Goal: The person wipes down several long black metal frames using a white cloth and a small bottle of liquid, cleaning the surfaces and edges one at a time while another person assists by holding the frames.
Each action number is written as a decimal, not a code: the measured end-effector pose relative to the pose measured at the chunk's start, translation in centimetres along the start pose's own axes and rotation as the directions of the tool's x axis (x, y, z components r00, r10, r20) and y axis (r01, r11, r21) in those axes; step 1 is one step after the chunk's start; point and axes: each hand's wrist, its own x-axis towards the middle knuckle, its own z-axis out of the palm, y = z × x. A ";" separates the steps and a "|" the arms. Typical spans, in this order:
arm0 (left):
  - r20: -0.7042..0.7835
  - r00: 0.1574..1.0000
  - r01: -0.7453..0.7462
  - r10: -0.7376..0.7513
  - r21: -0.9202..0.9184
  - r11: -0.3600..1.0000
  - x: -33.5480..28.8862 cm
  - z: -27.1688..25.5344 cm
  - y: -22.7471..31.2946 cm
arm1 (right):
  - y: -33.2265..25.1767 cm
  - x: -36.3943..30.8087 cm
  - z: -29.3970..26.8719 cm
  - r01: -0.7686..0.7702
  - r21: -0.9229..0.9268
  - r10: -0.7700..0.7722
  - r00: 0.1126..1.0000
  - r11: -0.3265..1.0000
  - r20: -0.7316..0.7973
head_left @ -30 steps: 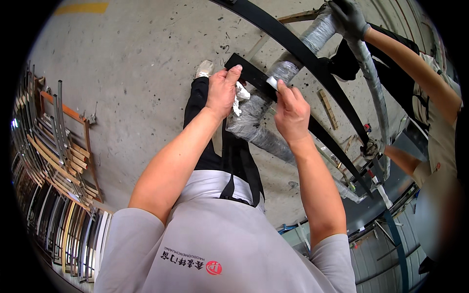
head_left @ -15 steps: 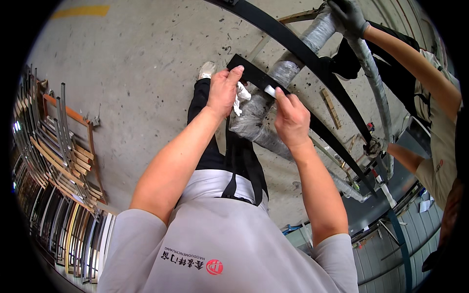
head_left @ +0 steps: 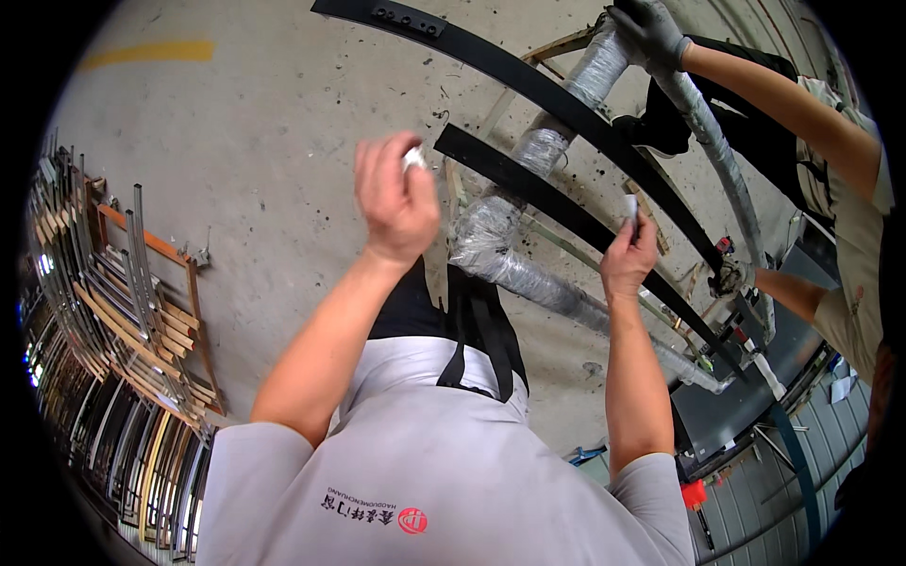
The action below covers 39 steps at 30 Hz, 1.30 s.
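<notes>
My left hand (head_left: 396, 203), somewhat blurred, is raised left of the near end of a black curved metal bar (head_left: 528, 184). Its fingers are curled around a crumpled white cloth (head_left: 413, 158), of which only a bit shows. Above the same bar, farther along to the right, my right hand (head_left: 629, 259) pinches a small whitish piece (head_left: 631, 208) between thumb and fingers; its exact kind is unclear. Neither hand appears to touch the bar. The bar lies across supports wrapped in clear plastic film (head_left: 491, 231).
A second black curved bar (head_left: 538, 85) runs beyond the first. At the right, a co-worker's gloved hand (head_left: 651, 33) rests on a film-wrapped tube (head_left: 703, 118); their other gloved hand (head_left: 731, 278) is at the far bar. Metal profiles stand on a rack (head_left: 156, 236) at left.
My left hand has lifted away from the bar's end, leftward, with the white cloth. My right hand has moved right and off the bar, still holding the whitish piece.
</notes>
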 end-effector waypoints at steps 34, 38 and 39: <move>0.614 0.776 -0.244 0.142 0.085 0.966 -2.7 11.2 6.7 | 1.8 0.2 2.3 -0.222 -0.122 0.199 0.964 0.967 -0.177; 0.657 0.732 -0.218 0.177 -0.020 0.976 -3.8 11.2 6.0 | 2.0 0.2 2.4 -0.238 -0.140 0.211 0.960 0.961 -0.185; 0.629 0.721 -0.247 0.291 -0.159 0.956 -3.7 11.3 5.5 | 1.9 0.1 2.5 -0.225 -0.142 0.198 0.963 0.964 -0.185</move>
